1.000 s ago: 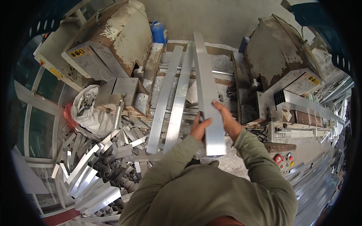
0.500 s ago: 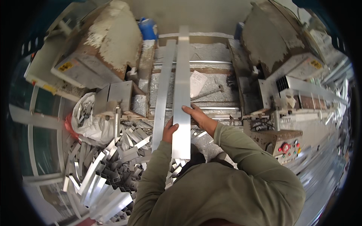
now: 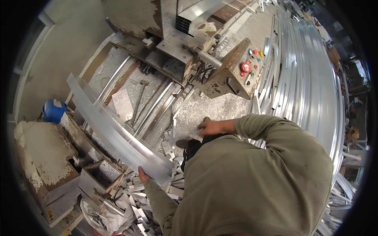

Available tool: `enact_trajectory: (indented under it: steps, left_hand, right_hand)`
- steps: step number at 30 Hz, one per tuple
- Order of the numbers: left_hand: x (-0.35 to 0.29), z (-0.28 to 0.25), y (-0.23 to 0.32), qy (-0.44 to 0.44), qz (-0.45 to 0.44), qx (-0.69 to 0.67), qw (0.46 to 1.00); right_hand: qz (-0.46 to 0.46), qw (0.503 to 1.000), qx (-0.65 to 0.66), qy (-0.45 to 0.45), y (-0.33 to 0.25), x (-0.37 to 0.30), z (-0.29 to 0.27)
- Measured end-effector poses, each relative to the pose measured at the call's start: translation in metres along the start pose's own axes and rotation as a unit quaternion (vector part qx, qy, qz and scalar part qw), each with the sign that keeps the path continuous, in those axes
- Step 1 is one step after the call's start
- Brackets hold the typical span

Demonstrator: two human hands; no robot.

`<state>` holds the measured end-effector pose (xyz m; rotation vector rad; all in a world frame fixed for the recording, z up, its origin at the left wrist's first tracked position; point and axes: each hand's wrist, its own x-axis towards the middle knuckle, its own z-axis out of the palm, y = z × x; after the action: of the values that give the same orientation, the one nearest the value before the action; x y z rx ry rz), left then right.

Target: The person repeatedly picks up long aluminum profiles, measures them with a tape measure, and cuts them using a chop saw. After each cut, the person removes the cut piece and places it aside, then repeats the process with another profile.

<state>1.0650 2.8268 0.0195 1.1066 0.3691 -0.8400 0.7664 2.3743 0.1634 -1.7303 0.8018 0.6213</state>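
My left hand [image 3: 143,175] grips the edge of a long silvery aluminium profile [image 3: 114,143] near its close end. The profile slants away to the far left across the machine bed; its surface is streaked by motion, and a second length seems to lie along it. Apart from the metal, my right hand [image 3: 209,128] is in front of my body, above the floor and my shoe. That hand is blurred, and its fingers cannot be made out well; nothing shows in it.
Worn machine housings stand left [image 3: 43,153] and at the top [image 3: 138,15]. A control box [image 3: 232,74] with a red knob juts out right of centre. Long profiles [image 3: 311,78] lie stacked on the right. Offcuts [image 3: 138,210], a white sack [image 3: 104,218] and a blue jug [image 3: 54,111] are on the left.
My view and body have turned to the right. My right hand has let go of the profile and moved away from it; the left hand still holds on.
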Motion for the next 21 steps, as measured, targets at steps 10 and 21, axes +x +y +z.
enact_trajectory:
  steps: [10,21]
  left_hand:
    - [0.022,0.015,-0.002,0.051,-0.002,0.165,0.985]
    - [0.002,0.038,-0.033,0.287,0.115,0.336,0.890]
  right_hand:
    - [0.161,0.912,0.215,0.312,0.169,-0.043,-0.166]
    - [0.034,0.750,-0.161,0.640,0.228,-0.024,-0.327]
